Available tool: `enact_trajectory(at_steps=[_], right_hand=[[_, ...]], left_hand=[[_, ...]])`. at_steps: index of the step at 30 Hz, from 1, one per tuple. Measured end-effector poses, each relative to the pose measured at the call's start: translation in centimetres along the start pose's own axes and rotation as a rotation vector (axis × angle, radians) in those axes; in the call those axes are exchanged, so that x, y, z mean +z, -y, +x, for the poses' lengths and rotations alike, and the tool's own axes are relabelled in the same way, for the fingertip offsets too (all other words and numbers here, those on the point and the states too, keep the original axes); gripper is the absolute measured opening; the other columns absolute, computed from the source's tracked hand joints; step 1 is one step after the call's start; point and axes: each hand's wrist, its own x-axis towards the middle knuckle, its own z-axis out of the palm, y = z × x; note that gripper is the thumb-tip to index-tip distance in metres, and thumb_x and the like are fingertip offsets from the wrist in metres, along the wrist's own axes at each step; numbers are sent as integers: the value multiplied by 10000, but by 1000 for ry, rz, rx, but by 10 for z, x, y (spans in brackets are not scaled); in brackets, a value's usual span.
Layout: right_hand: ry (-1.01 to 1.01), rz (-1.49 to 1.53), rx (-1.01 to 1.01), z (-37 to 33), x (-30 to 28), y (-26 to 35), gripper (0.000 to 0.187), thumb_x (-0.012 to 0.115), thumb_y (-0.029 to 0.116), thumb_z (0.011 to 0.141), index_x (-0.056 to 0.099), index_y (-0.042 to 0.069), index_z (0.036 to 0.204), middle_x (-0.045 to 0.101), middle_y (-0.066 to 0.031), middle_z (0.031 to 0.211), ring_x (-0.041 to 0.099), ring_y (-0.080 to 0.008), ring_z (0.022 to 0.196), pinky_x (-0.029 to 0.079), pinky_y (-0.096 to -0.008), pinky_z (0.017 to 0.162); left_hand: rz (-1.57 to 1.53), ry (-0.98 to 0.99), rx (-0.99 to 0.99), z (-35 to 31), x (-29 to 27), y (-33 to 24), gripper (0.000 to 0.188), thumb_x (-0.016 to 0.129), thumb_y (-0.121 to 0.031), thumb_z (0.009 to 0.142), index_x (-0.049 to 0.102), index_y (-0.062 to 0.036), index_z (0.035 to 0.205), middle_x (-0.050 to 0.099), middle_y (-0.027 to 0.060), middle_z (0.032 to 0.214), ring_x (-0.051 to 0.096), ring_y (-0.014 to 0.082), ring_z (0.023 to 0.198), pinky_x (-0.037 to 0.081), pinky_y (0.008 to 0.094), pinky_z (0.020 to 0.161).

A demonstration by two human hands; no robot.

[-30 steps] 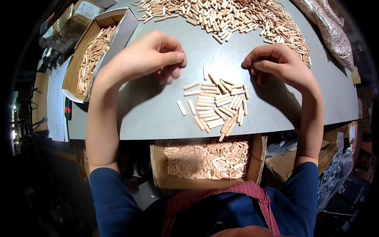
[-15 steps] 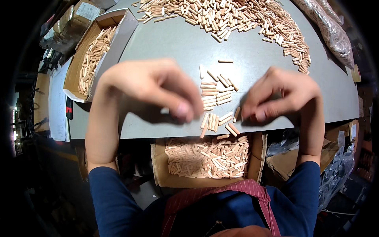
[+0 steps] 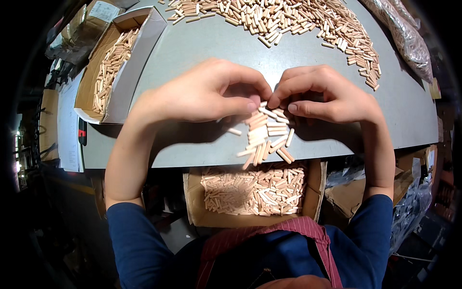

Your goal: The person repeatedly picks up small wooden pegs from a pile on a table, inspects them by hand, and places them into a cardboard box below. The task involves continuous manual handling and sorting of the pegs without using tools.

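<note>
Short wooden dowels (image 3: 258,131) lie in a loose cluster near the table's front edge, some side by side and some askew. At the cluster's far end, my left hand (image 3: 204,94) is curved around its left side, thumb and index fingertip apart. Opposite it, my right hand (image 3: 332,96) bends in from the right, its index fingertip close to the left hand's and its thumb beside the dowels. Both hands touch or nearly touch the cluster. I see nothing gripped in either, though some fingertips are hidden. One stray dowel (image 3: 234,131) lies below my left hand.
A large dowel pile (image 3: 288,19) spreads over the far side of the grey table (image 3: 192,45). An open cardboard box (image 3: 137,62) of dowels stands at left. Another box (image 3: 240,220) of dowels sits below the front edge. A filled plastic bag (image 3: 404,41) lies at far right.
Both hands have moved inward and away from me, meeting at the cluster's far end. The farther dowels have been drawn closer together and toward the front edge.
</note>
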Motion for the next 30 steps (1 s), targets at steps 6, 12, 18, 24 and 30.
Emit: enact_trajectory(at_steps=[6,12,18,24,30], right_hand=[[-148,101,253,-9,-8,3,265,601,30,982,729,2,1212,732,-34,1060,664,-87,870,563,-250,729],[44,117,232,-9,-7,13,223,624,21,962,726,-36,1152,750,-73,901,716,-114,720,598,-268,665],[336,114,107,-12,-4,6,262,657,44,959,721,-32,1201,747,-69,842,703,-107,715,571,-264,650],[309,189,2,-13,-3,6,242,686,107,977,737,-27,1172,723,-42,847,640,-73,745,529,-259,647],[-51,209,259,-4,2,7,242,619,34,996,714,-22,1211,704,-27,873,648,-85,773,534,-245,681]], left_hand=[[236,-242,-197,-16,-39,-1,192,651,-209,1018,706,-31,1062,719,11,920,634,59,784,524,229,669],[220,-57,-544,-32,-50,-16,172,599,-156,1030,648,-10,954,707,67,742,713,127,643,558,261,539],[-142,403,-449,-13,-16,-22,146,593,-49,1020,694,54,1047,743,88,801,738,133,731,607,268,662],[-259,397,-194,-12,-16,-16,179,680,-124,1023,736,37,1078,765,63,883,728,106,795,582,248,679],[-127,-36,-294,-4,-17,-5,189,624,-140,1031,729,4,1095,724,22,837,658,70,711,533,211,637]])
